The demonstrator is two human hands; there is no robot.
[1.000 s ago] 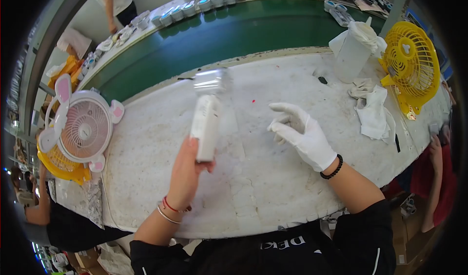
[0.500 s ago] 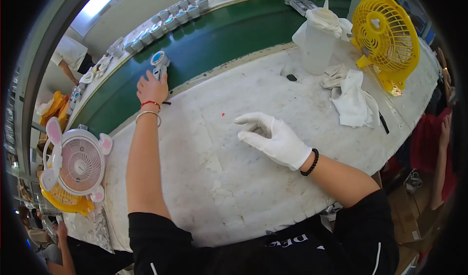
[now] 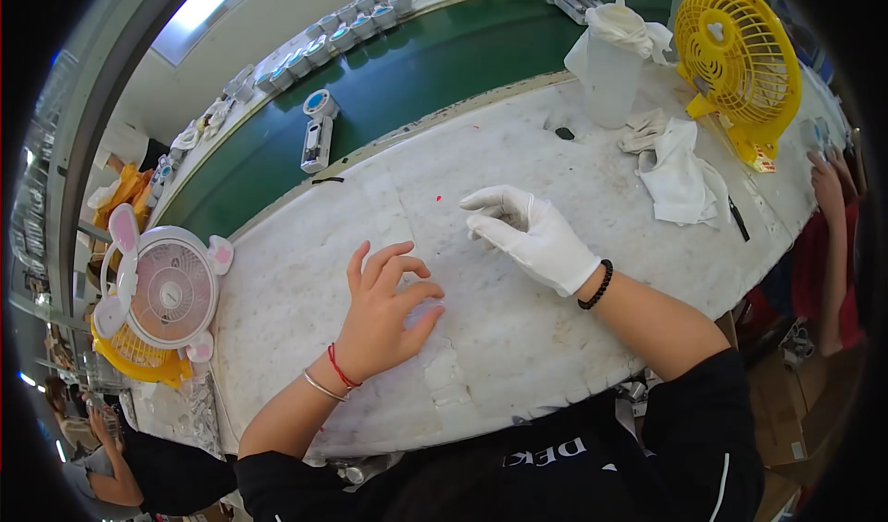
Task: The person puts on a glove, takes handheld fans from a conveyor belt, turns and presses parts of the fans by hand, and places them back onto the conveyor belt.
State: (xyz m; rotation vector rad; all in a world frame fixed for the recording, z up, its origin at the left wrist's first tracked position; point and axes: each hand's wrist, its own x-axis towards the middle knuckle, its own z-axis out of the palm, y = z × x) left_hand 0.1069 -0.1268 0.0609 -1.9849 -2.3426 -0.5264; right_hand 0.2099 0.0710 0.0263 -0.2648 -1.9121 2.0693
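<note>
My left hand point(image 3: 384, 314), bare, hovers over the white table point(image 3: 305, 254) with its fingers apart and nothing in it. To its right, my right hand point(image 3: 536, 240) wears a white glove; its fingers are curved and apart, holding nothing. A white handheld device point(image 3: 317, 138) with a round blue-faced head lies on the green conveyor belt point(image 3: 407, 97), beyond my left hand. A small red speck point(image 3: 438, 198) is on the table between the device and my gloved hand.
At the left stand a white-and-pink rabbit-eared fan point(image 3: 171, 286) and a yellow fan point(image 3: 139, 356). On the right are a white bottle point(image 3: 610, 83), cloths point(image 3: 683, 175), a black pen point(image 3: 738, 219) and a yellow fan point(image 3: 740, 60). Co-workers are at both sides.
The white device was in my left hand a second ago; it now lies released on the green belt. My left hand has come back over the table and opened. My right hand keeps its pose.
</note>
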